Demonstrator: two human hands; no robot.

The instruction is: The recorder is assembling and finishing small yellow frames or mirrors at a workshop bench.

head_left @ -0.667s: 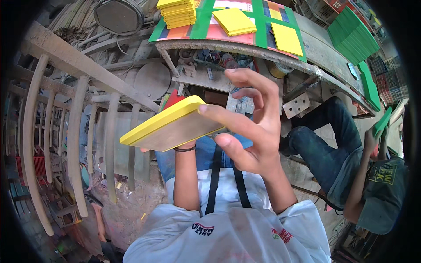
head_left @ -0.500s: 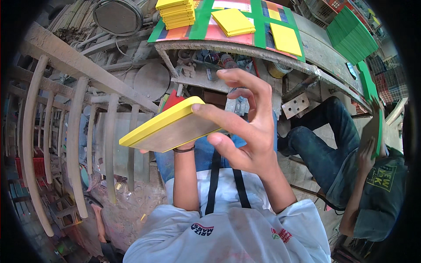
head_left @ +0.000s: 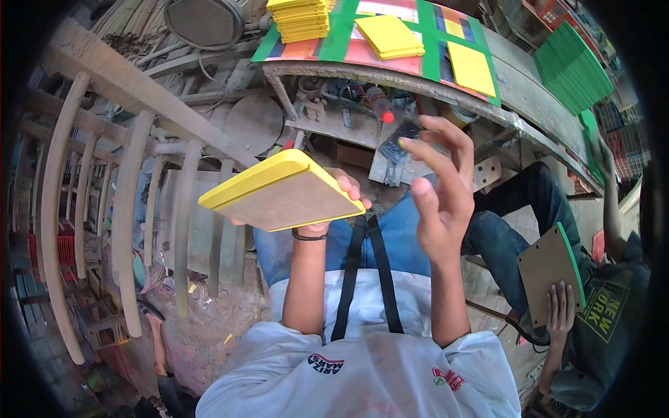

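Observation:
A flat rectangular board (head_left: 286, 195) with yellow edges and a plain brownish face is held tilted in front of my chest. My left hand (head_left: 346, 184) grips it from beneath, with fingers curled round its right edge and the palm partly hidden behind it. Just right of the board, my right hand (head_left: 446, 202) is raised with fingers bent and apart, touching nothing. A yellow smudge shows on one of its fingertips.
On the bench ahead stand a stack of yellow boards (head_left: 300, 21), a few more yellow boards (head_left: 390, 36), and green boards (head_left: 573, 68). Left is a slatted wooden frame (head_left: 139, 90). At right a seated co-worker holds a green-edged board (head_left: 550, 275). A bottle (head_left: 380, 104) lies under the bench.
My right hand has come off the board's edge and moved right. The board's brown face now shows more. The co-worker's green-edged board has swung lower and shows its brown face.

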